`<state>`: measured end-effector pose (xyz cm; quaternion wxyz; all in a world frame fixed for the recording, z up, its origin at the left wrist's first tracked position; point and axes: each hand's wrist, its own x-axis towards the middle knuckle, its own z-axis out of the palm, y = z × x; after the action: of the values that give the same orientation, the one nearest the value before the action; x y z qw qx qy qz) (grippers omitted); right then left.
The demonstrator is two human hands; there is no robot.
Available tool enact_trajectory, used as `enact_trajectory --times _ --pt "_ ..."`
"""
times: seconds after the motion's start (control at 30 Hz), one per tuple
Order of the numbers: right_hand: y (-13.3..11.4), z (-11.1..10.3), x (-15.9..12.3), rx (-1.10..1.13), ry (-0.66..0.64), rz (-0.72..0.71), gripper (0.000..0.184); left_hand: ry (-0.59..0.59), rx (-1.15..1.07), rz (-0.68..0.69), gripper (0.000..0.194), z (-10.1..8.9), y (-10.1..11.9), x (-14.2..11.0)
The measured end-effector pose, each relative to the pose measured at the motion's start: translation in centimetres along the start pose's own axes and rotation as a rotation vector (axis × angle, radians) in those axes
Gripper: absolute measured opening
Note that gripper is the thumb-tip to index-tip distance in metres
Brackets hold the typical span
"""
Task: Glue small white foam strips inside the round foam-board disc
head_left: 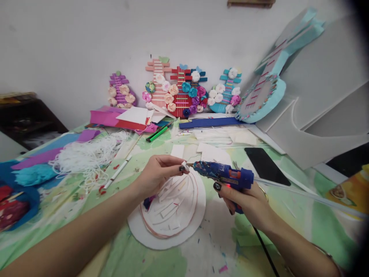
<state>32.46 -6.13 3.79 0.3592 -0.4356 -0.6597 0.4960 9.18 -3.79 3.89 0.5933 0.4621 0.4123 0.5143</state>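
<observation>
Wrapped round the handle of a blue hot glue gun (221, 173), my right hand (248, 200) holds it level, nozzle to the left. A clear glue stick (276, 187) sticks out of its back and a red light glows near the trigger. My left hand (158, 171) pinches a small white foam piece (185, 166) right at the nozzle tip. Below both hands lies a white guitar-shaped cutout (198, 215) with a rounded body. Several loose white strips (170, 209) and a reddish cord outline rest on it, and a dark purple bit (148, 202) shows at its left.
Decorated paper guitars (183, 92) lean on the wall, with a large turquoise one (268, 84) at right. White cord (86, 154), a marker (118, 171), a green cutter (158, 132) and a black phone (266, 165) lie around. The gun's black cable (265, 250) trails toward me.
</observation>
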Motion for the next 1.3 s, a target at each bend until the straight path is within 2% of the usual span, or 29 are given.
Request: enact_trajectory --times 0.23,0.67,0.83,0.97,1.07,1.2,1.3 --pt "-0.4 0.0 0.0 0.028 -0.009 0.091 0.038 0.017 0.077 0.037 0.020 0.1 -0.1 -0.2" --pt "0.0 -0.1 0.1 -0.075 -0.011 0.022 0.042 0.026 0.042 0.067 0.019 -0.2 -0.2 -0.1" --pt "0.0 -0.1 0.1 -0.081 0.000 0.024 0.037 0.047 0.080 0.105 0.018 -0.8 -0.1 0.0" --pt "0.0 -0.3 0.2 -0.076 0.033 0.012 0.038 0.117 0.333 0.183 0.016 -2.4 1.3 0.4" --pt "0.0 -0.5 0.3 -0.066 0.056 0.009 0.041 0.165 0.573 0.169 0.017 -3.8 2.7 0.6" --pt "0.0 -0.5 0.3 -0.055 0.055 -0.018 0.042 0.160 0.886 0.116 0.018 -5.0 3.7 0.6" --pt "-0.1 -0.6 0.3 -0.060 0.060 -0.022 0.042 0.104 1.037 0.163 0.018 -5.0 3.3 0.8"
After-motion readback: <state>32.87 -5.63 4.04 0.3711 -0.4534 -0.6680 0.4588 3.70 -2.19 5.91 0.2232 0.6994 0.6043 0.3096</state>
